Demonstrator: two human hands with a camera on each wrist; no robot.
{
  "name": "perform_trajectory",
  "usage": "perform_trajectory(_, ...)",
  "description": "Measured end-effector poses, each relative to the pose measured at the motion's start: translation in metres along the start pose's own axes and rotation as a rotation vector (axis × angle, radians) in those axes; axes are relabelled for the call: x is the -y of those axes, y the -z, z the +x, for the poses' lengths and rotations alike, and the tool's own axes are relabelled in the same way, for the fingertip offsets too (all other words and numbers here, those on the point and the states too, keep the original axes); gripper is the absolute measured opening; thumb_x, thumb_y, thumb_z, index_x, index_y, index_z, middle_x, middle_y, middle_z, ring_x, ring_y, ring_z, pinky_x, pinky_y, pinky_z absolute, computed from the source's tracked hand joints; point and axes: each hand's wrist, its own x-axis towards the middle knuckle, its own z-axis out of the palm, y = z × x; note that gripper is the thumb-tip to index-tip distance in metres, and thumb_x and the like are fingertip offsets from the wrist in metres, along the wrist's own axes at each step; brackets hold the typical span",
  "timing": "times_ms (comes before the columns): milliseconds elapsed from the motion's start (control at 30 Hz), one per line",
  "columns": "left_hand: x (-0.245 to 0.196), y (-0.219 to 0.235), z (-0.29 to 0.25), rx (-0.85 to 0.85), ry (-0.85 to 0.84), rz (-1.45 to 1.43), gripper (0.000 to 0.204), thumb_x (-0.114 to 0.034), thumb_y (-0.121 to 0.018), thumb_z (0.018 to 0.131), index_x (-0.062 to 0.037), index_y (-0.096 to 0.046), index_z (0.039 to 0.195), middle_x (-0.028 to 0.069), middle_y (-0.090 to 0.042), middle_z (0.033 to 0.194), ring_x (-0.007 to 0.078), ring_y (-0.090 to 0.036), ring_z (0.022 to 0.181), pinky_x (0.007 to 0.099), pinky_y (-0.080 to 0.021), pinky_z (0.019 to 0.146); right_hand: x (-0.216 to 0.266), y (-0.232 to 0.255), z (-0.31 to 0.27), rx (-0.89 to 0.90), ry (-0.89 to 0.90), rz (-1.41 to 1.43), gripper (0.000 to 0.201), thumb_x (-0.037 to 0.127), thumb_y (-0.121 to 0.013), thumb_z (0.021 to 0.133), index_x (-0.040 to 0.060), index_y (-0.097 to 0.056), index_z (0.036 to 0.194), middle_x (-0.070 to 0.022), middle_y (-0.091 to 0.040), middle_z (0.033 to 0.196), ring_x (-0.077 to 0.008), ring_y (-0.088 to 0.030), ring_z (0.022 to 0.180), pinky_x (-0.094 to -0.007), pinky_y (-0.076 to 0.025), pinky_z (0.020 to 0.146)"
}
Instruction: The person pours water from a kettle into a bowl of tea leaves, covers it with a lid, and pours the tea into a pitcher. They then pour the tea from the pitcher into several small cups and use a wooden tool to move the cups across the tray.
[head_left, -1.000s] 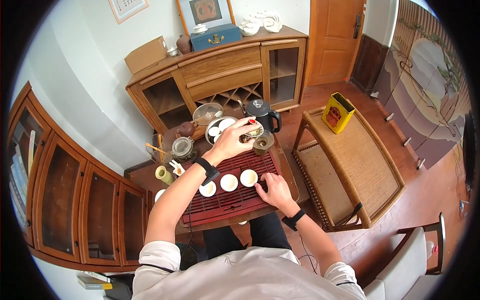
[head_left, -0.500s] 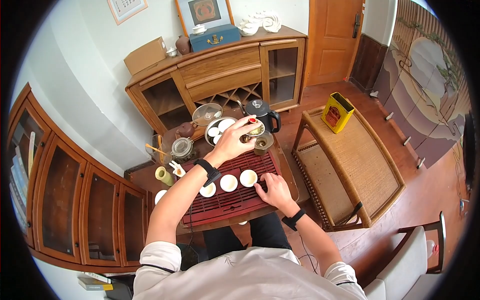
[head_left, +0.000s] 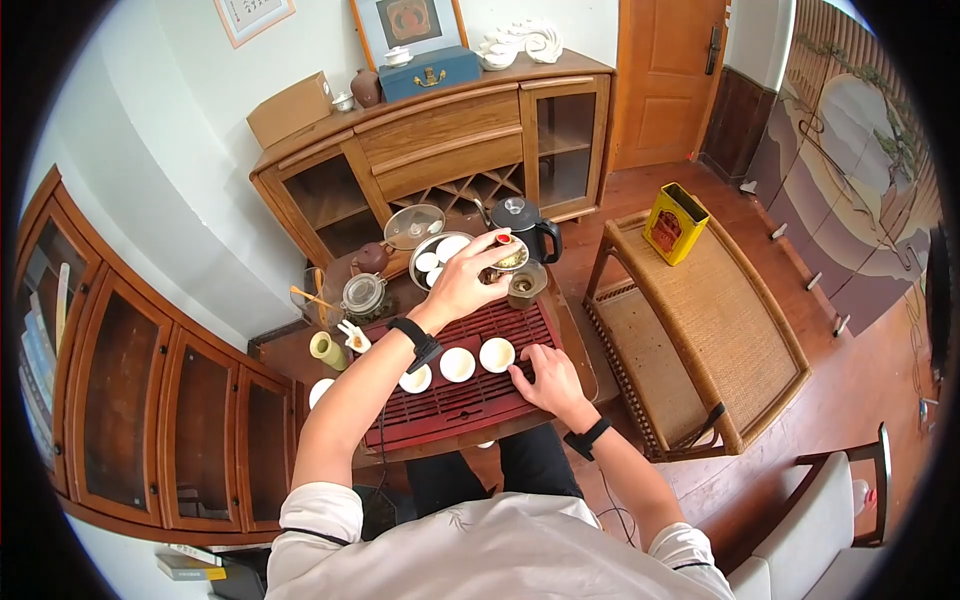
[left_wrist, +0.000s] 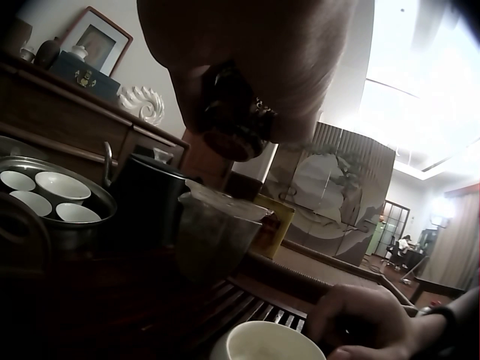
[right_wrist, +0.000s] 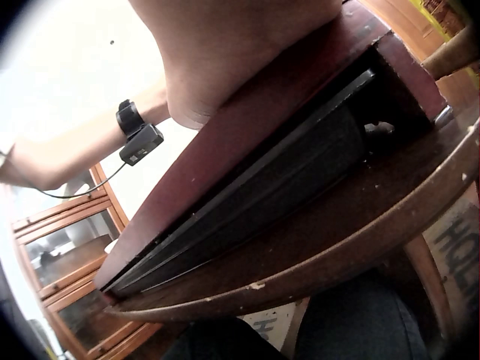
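Note:
High over the far side of the red slatted tea tray (head_left: 455,400), my left hand (head_left: 468,283) grips a small patterned gaiwan (head_left: 512,257) with a red knob on its lid. The gaiwan is tilted beside and above a glass pitcher (head_left: 524,290). From the left wrist view, the dark gaiwan (left_wrist: 234,112) hangs above the pitcher (left_wrist: 217,229), partly hidden by the hand. My right hand (head_left: 552,380) rests on the tray's right side, thumb close to a white cup (head_left: 497,356). Another white cup (head_left: 458,366) stands to its left; the forearm overlaps a third (head_left: 415,378).
Behind the tray stand a black kettle (head_left: 530,228), a metal bowl with several white cups (head_left: 453,246) and a glass jar (head_left: 365,295). A green bamboo holder (head_left: 326,349) and a white hand figurine (head_left: 354,337) stand left. A rattan cart (head_left: 720,340) carries a yellow tin (head_left: 674,226) at right.

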Motion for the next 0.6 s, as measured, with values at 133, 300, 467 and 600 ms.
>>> perform_trajectory(133,-0.0002,-0.0011,0.0,-0.008,-0.018,0.001,0.056,-0.011,-0.079,0.085,-0.0156,-0.071,0.141,0.0138,-0.061,0.153,0.0329,-0.064,0.134,0.0415,-0.051,0.114,0.0,-0.0006,-0.0002,0.01,-0.008,0.0,0.03,0.028,-0.079,0.093,0.0037,-0.063,0.099,-0.0146,-0.07,0.084,-0.0352,-0.07,0.081,-0.045,-0.055,0.079)
perform_trajectory(300,0.0021,-0.0029,-0.0006,-0.013,-0.032,0.008,0.058,-0.01,-0.08,0.084,-0.0162,-0.071,0.141,0.014,-0.062,0.152,0.0327,-0.064,0.133,0.0409,-0.052,0.113,0.0007,0.0007,0.0,0.008,-0.008,-0.001,0.03,0.028,-0.079,0.093,0.0038,-0.063,0.099,-0.0147,-0.07,0.084,-0.0352,-0.07,0.081,-0.0453,-0.055,0.078)
perform_trajectory(467,-0.0003,-0.002,0.0006,-0.004,-0.029,-0.003,0.057,-0.01,-0.08,0.085,-0.0165,-0.071,0.141,0.0133,-0.062,0.152,0.0324,-0.064,0.133,0.0408,-0.052,0.113,-0.0019,-0.0025,-0.0005,-0.004,0.005,-0.001,0.03,0.028,-0.079,0.093,0.0037,-0.063,0.099,-0.0152,-0.07,0.083,-0.0354,-0.07,0.08,-0.0452,-0.055,0.078)
perform_trajectory(600,-0.0001,-0.0036,0.0016,0.003,-0.032,0.019,0.057,-0.01,-0.08,0.085,-0.0165,-0.071,0.142,0.0121,-0.062,0.151,0.032,-0.065,0.132,0.0407,-0.052,0.112,-0.0005,-0.0008,-0.0003,0.004,0.001,-0.01,0.03,0.029,-0.079,0.093,0.0036,-0.063,0.099,-0.0154,-0.07,0.083,-0.0353,-0.07,0.08,-0.0451,-0.055,0.078)
